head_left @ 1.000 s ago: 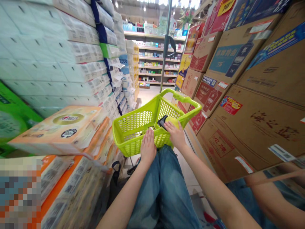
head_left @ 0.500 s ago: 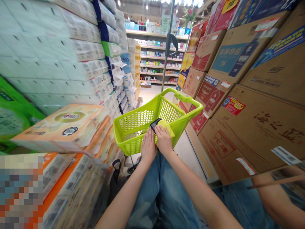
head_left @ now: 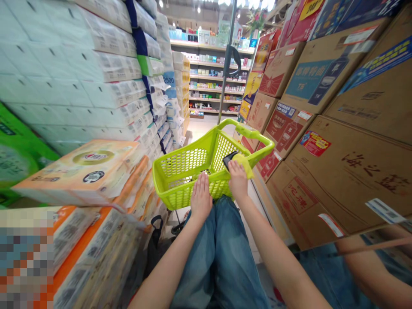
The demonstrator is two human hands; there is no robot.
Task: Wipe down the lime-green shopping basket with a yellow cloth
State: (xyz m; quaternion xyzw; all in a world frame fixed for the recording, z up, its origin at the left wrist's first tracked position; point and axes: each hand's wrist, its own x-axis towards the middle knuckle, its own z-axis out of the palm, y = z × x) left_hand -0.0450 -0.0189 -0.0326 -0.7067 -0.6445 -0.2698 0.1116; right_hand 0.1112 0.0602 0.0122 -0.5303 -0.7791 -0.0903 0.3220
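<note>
A lime-green plastic shopping basket point(head_left: 180, 167) on a wheeled frame stands in front of my knees in a narrow aisle. My left hand point(head_left: 201, 198) lies flat on the basket's near rim, fingers stretched out together. My right hand point(head_left: 238, 179) is closed on a yellow-green and black object point(head_left: 237, 160), held at the basket's right rim; what that object is I cannot make out. The basket's handle point(head_left: 244, 130) arches over its far side. My jeans-clad legs point(head_left: 222, 257) fill the bottom centre.
Wrapped packs of tissue paper point(head_left: 96, 81) are stacked high on the left, with orange packs point(head_left: 86, 167) nearer. Brown and red cartons point(head_left: 347, 163) wall the right. A grey pole point(head_left: 227, 64) stands ahead, with store shelves point(head_left: 212, 81) beyond the aisle's end.
My right hand swung the yellow-green object left to the basket's near rim beside my left hand, then back right to the right rim. My left hand stayed put.
</note>
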